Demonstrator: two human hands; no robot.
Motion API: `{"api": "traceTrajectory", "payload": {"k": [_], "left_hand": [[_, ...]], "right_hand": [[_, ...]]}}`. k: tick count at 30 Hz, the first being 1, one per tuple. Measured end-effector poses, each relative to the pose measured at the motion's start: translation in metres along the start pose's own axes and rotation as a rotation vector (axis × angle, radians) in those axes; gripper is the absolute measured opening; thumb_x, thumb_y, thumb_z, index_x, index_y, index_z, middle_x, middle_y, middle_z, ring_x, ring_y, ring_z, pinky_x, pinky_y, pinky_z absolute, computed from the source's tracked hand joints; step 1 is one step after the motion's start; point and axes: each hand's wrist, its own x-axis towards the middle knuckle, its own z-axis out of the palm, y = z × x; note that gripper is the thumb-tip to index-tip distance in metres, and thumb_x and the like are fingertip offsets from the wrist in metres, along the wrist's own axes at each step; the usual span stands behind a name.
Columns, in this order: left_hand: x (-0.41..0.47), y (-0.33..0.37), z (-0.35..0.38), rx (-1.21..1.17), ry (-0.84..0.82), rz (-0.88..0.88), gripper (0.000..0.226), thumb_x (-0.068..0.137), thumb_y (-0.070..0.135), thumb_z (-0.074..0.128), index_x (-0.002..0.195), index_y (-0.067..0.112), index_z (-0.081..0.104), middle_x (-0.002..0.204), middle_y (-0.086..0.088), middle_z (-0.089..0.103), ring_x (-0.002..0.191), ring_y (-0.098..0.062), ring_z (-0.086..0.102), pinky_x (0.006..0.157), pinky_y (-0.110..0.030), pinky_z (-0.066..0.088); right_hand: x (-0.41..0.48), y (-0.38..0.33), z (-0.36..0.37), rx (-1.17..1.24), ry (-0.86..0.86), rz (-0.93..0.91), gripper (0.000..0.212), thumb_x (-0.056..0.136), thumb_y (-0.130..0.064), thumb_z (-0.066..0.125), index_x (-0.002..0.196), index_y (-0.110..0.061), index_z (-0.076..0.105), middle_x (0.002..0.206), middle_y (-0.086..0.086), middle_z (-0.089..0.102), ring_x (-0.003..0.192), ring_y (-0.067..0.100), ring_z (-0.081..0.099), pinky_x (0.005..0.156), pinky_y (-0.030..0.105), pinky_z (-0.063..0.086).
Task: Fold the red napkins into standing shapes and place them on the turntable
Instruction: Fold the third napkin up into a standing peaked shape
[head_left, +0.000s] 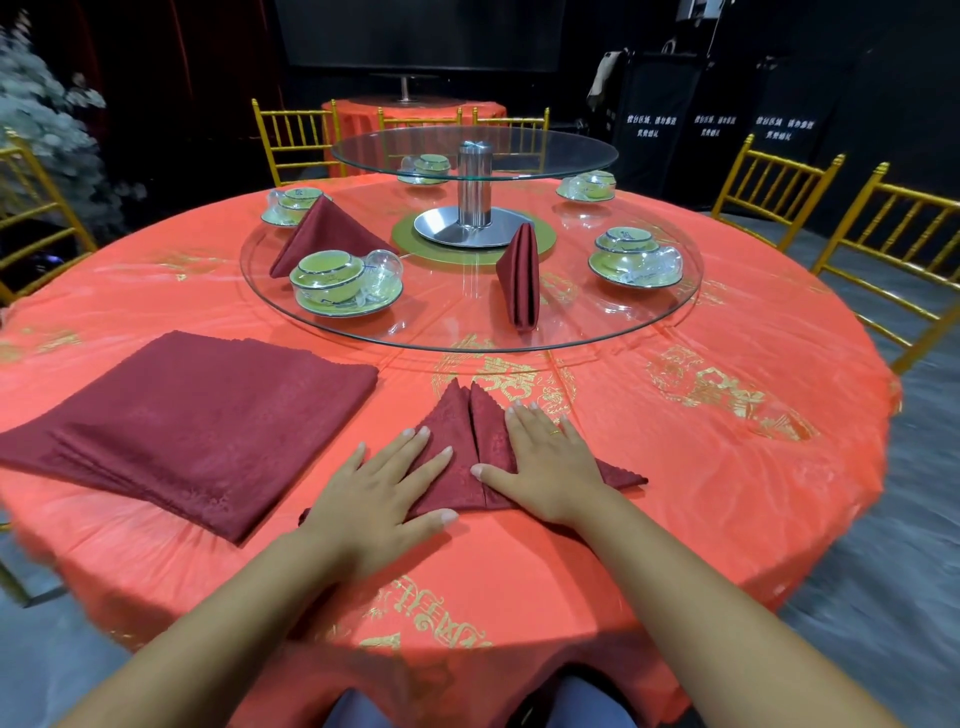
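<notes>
Hands both lie flat on the work piece. Left hand (384, 488) is palm down, fingers (434, 457) straight and spread, pressing the left half of a dark red napkin (457, 415). Right hand (545, 457), with a gold ring (555, 432) on one finger, presses the right half in the same way. Neither hand grips anything.

This napkin is folded into a triangle whose two flaps meet at a centre seam, with the tips pointing toward the glass turntable (447, 325). It lies flat on the bench (701, 467), which is covered in red cloth with gold print, near the turntable's front rim and apart from it.

A stack of napkins (192, 426), folded flat, lies on the bench to the front left of the turntable, clear of the rim.

Two folded napkins stand on the turntable:
- A tent-shaped napkin (324, 234) stands at the left rear, just behind a bowl set (332, 283).
- An upright napkin (519, 275) stands front of centre, beside the steel base (467, 231).

A second bowl set (631, 254) sits on the turntable's right side. A steel post (474, 182) rises from the turntable's centre and carries a smaller glass tier (545, 150). Gold chairs (769, 192) stand beyond the turntable, around the bench.
</notes>
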Motion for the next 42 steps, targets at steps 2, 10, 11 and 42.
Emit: {"api": "traceTrajectory", "payload": {"k": [2, 10, 11, 42], "left_hand": [[-0.006, -0.010, -0.001, -0.014, -0.012, -0.005, 0.096, 0.055, 0.088, -0.026, 0.139, 0.041, -0.021, 0.154, 0.009, -0.023, 0.143, -0.010, -0.021, 0.118, -0.037, -0.006], [-0.034, -0.023, -0.011, -0.222, 0.053, -0.076, 0.105, 0.069, 0.091, 0.002, 0.152, 0.028, 0.008, 0.157, 0.011, 0.006, 0.146, -0.007, 0.005, 0.115, -0.018, -0.002], [-0.035, -0.020, -0.013, -0.244, 0.119, -0.082, 0.095, 0.078, 0.085, 0.020, 0.151, 0.024, 0.022, 0.155, 0.009, 0.023, 0.143, -0.011, 0.021, 0.115, -0.019, 0.010], [0.040, 0.019, -0.008, -0.182, 0.128, -0.053, 0.047, 0.102, 0.043, 0.030, 0.147, 0.033, 0.032, 0.156, 0.007, 0.026, 0.145, -0.010, 0.019, 0.117, -0.043, 0.011]], "right_hand": [[-0.001, 0.000, -0.001, 0.001, 0.000, -0.003, 0.095, 0.083, -0.076, 0.023, 0.152, -0.015, 0.003, 0.160, 0.000, -0.002, 0.147, 0.015, -0.006, 0.119, 0.042, -0.004], [-0.001, 0.000, -0.001, -0.013, 0.012, -0.008, 0.095, 0.082, -0.077, 0.020, 0.152, -0.016, 0.003, 0.160, 0.000, 0.000, 0.147, 0.015, -0.004, 0.118, 0.045, -0.005], [-0.001, 0.000, -0.002, -0.012, 0.010, -0.005, 0.095, 0.082, -0.078, 0.020, 0.152, -0.017, 0.004, 0.161, 0.000, 0.001, 0.147, 0.015, -0.004, 0.117, 0.046, -0.006], [-0.030, 0.013, -0.019, 0.138, 0.109, -0.126, 0.063, 0.096, -0.051, 0.040, 0.149, -0.020, 0.026, 0.158, 0.000, 0.017, 0.147, 0.015, 0.006, 0.119, 0.039, 0.002]]}}
